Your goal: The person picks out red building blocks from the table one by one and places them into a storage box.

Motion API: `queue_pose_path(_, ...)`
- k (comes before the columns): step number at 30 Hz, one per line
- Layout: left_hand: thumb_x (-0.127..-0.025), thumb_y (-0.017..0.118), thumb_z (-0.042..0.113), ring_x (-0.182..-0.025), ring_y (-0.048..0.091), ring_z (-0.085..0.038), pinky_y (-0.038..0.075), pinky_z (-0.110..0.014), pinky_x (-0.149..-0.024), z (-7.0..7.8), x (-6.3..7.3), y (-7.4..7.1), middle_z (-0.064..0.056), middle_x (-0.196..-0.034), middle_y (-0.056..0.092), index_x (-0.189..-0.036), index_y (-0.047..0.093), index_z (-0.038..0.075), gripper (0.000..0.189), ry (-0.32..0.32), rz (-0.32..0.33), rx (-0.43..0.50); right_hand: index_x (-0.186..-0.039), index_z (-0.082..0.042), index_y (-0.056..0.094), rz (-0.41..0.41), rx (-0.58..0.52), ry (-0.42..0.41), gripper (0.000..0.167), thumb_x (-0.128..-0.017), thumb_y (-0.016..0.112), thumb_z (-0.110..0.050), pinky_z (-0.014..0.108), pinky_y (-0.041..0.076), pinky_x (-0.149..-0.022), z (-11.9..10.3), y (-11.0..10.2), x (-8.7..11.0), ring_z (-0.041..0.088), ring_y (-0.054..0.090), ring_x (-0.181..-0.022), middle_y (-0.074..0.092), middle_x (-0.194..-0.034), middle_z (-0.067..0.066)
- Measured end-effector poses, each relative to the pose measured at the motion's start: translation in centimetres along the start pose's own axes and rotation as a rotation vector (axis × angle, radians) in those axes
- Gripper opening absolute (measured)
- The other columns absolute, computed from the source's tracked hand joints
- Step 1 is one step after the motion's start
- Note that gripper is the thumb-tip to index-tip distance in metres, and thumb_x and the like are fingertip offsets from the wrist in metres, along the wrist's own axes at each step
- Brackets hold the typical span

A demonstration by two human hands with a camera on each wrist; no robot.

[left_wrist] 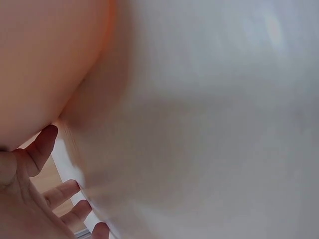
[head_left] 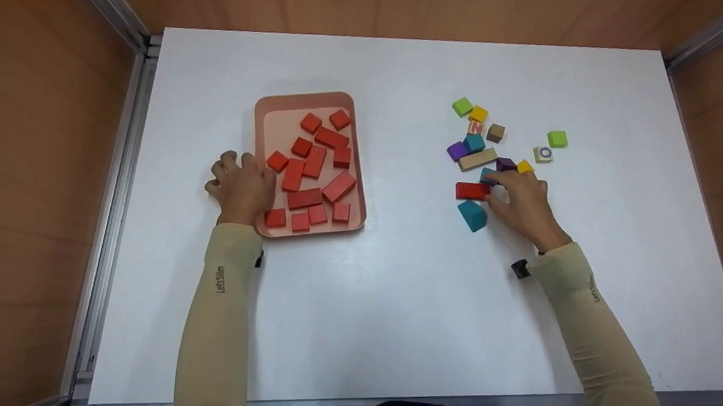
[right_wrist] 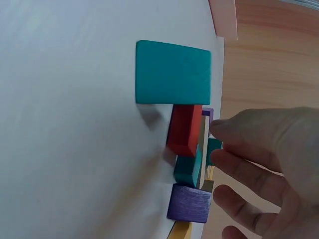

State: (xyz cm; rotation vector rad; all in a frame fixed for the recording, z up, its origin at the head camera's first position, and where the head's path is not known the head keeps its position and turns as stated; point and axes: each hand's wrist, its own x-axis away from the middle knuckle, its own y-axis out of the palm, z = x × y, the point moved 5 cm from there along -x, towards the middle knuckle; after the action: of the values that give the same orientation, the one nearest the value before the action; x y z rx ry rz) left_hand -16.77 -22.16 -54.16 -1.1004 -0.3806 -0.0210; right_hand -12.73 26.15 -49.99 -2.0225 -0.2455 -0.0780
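My left hand [head_left: 244,185] rests at the left side of a pink tray [head_left: 305,101], its fingers spread loosely and its thumb side by the rim. Several red blocks [head_left: 315,162] lie inside that tray. Over on the right, my right hand [head_left: 528,202] hovers close at the right end of a red rectangular block [head_left: 472,190], thumb and fingers apart with nothing between them. A teal wedge-like block [head_left: 473,216] lies just nearer than the red one. Beyond it, a small teal block [head_left: 487,175] is partly hidden by my fingers, with a dark purple block [right_wrist: 189,203] beside it.
Farther back lie a tan plank [head_left: 477,159], a violet cube [head_left: 457,151], a brown block [head_left: 495,133] and a green cube [head_left: 462,106]. Another green cube [head_left: 557,139] and a lettered cube [head_left: 543,154] sit to the right. Wooden panels [head_left: 387,7] stand around the white table [head_left: 407,326].
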Motion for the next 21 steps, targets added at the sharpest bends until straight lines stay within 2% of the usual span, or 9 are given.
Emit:
queue_pose_path(5,-0.102,0.041,0.031,-0.140,0.009,-0.047,0.013,-0.070,-0.102,-0.1,0.0,0.1,-0.029,-0.153,0.014,-0.133,0.043,-0.006,0.048,0.000,0.000,-0.002,-0.139,-0.008,0.058,-0.040,0.040,-0.033,0.048,-0.093,0.072,-0.014,0.058,0.031,-0.098,0.4,0.9,-0.2,0.038,0.041,-0.123,0.056,-0.136,0.017)
queue_pose_path(11,-0.103,0.041,0.031,-0.141,0.007,-0.046,0.011,-0.069,-0.104,-0.2,-0.2,0.2,-0.028,-0.153,0.013,-0.137,0.041,-0.006,0.051,-0.009,-0.007,0.004,-0.136,-0.004,0.059,-0.043,0.113,-0.035,0.048,-0.092,0.073,-0.017,0.056,0.033,-0.099,0.4,1.5,-0.5,0.038,0.041,-0.121,0.054,-0.129,0.018)
queue_pose_path(16,-0.102,0.041,0.031,-0.141,0.007,-0.045,0.010,-0.068,-0.104,-0.1,-0.2,0.1,-0.028,-0.153,0.013,-0.136,0.042,-0.006,0.049,-0.015,-0.007,0.013,-0.135,-0.002,0.059,-0.032,0.102,-0.019,0.047,-0.093,0.073,-0.019,0.054,0.032,-0.096,0.4,1.2,-0.7,0.037,0.041,-0.120,0.053,-0.127,0.018)
queue_pose_path(21,-0.102,0.039,0.030,-0.141,0.005,-0.045,0.009,-0.068,-0.104,0.1,-0.1,0.1,-0.027,-0.154,0.011,-0.137,0.042,-0.005,0.050,-0.021,-0.023,0.017,-0.136,-0.005,0.058,-0.012,0.055,0.007,0.048,-0.093,0.072,-0.021,0.054,0.030,-0.099,-0.2,0.5,-1.1,0.035,0.041,-0.121,0.053,-0.129,0.016)
